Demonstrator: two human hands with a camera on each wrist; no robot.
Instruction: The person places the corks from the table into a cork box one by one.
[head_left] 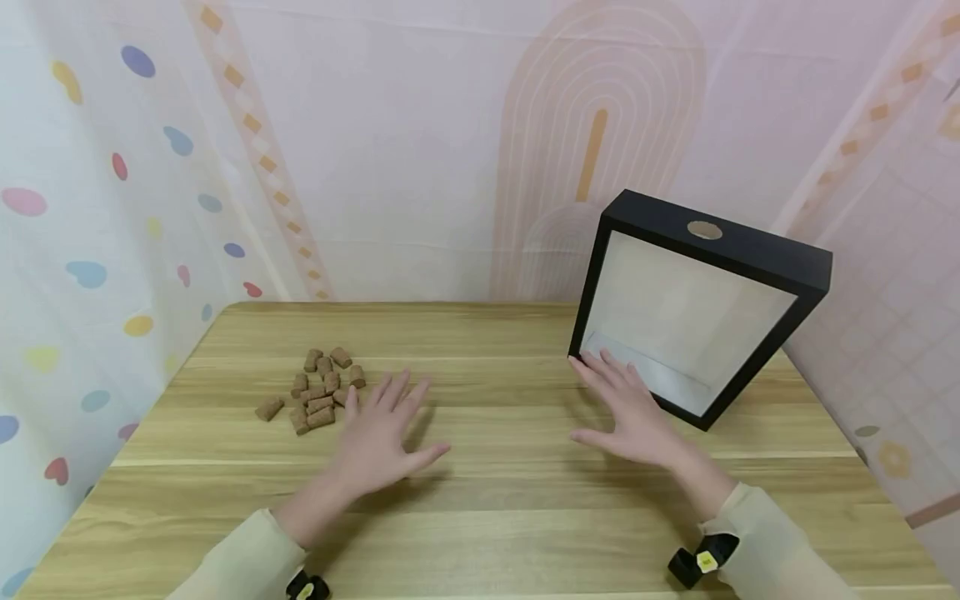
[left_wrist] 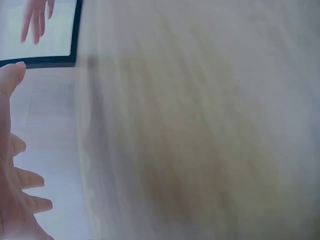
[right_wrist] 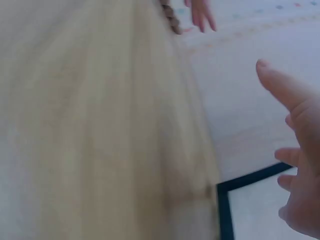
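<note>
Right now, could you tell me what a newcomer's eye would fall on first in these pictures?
Most striking is the black shadow-box frame standing tilted at the right rear of the wooden table, a round hole in its top edge. The right hand spreads open by its lower left corner. The left hand hovers open beside a heap of corks at the left.

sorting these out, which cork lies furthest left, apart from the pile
The lone cork at the pile's left edge: it lies off by itself on the table, while the other corks bunch together near the left hand.
</note>
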